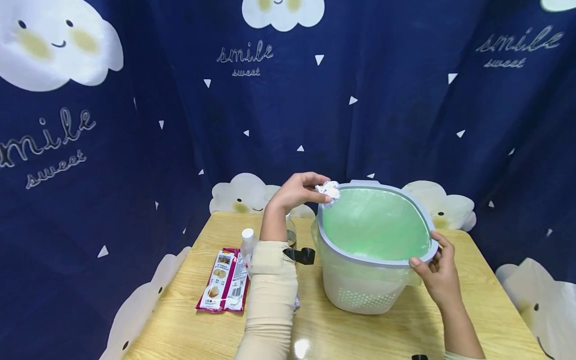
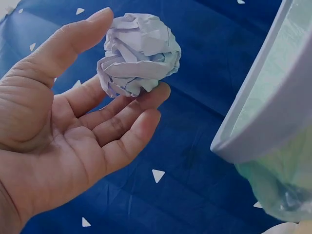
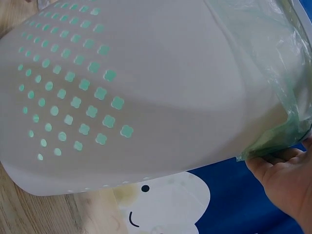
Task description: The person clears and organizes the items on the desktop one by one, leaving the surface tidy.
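A crumpled white paper ball (image 1: 330, 192) is pinched between the thumb and fingers of my left hand (image 1: 300, 192), just beside the left rim of a waste bin. In the left wrist view the paper ball (image 2: 140, 54) shows folded layers, and the left hand (image 2: 73, 117) is palm up to the camera. The waste bin (image 1: 355, 295) stands on the table, white with small cut-outs low on its wall. A green bag (image 1: 378, 222) lines it, held under a grey rim (image 1: 416, 197). My right hand (image 1: 438, 272) grips the rim at the right, over the bag's folded edge.
Left of the bin lies a magenta and white food packet (image 1: 222, 280) on the wooden table (image 1: 180, 320). A white-capped bottle (image 1: 247, 240) and a clear jar (image 1: 291, 232) stand by the left forearm, which partly hides them. A dark blue curtain (image 1: 270, 110) hangs behind.
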